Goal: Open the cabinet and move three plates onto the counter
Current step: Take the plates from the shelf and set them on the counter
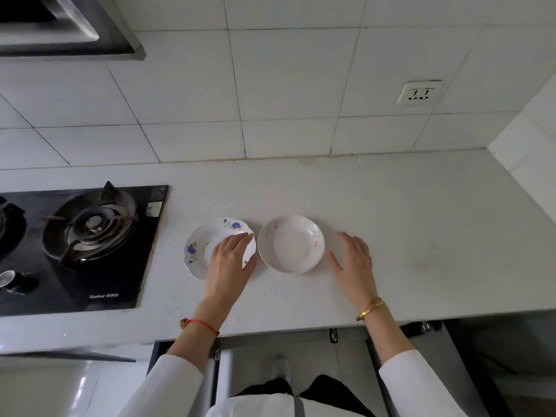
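Observation:
Two plates lie side by side on the white counter (391,224). The left one, a scalloped plate with blue flowers (204,239), is partly covered by my left hand (230,260), which rests flat on its right half with fingers together. The right one is a round white plate with faint pink flowers (290,243). My right hand (353,260) lies open on the counter just right of that plate, thumb near its rim, not holding it. Below the counter edge the cabinet doors (436,356) stand open.
A black gas hob (90,236) with a burner fills the counter's left side. A range hood (60,25) hangs at the top left. A wall socket (418,93) sits on the tiled wall at the right. A side wall closes the counter's far right.

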{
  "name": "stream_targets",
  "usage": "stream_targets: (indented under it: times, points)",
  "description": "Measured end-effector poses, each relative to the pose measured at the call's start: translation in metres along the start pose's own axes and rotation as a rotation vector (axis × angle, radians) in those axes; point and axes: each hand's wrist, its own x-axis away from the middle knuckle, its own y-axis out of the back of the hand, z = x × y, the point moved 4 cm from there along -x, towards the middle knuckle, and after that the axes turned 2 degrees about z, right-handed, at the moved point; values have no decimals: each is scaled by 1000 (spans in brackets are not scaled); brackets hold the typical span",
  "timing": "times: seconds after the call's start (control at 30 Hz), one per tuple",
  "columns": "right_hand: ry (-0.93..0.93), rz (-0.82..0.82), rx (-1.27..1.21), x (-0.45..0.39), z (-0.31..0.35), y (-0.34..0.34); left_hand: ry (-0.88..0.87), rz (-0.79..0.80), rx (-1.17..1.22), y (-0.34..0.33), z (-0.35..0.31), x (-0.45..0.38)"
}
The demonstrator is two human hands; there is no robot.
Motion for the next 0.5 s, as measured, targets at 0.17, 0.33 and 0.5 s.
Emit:
stream_targets:
  times: [0.17,0.33,0.5]
  points:
    - [-7,10,42,17,-10,9,-26,-15,-17,2,-13,14]
    - [13,38,87,43,-27,21,-65,-54,-67,-1,-37,40]
    - [36,59,107,82,-51,41,-64,-69,-98,-9,-68,82]
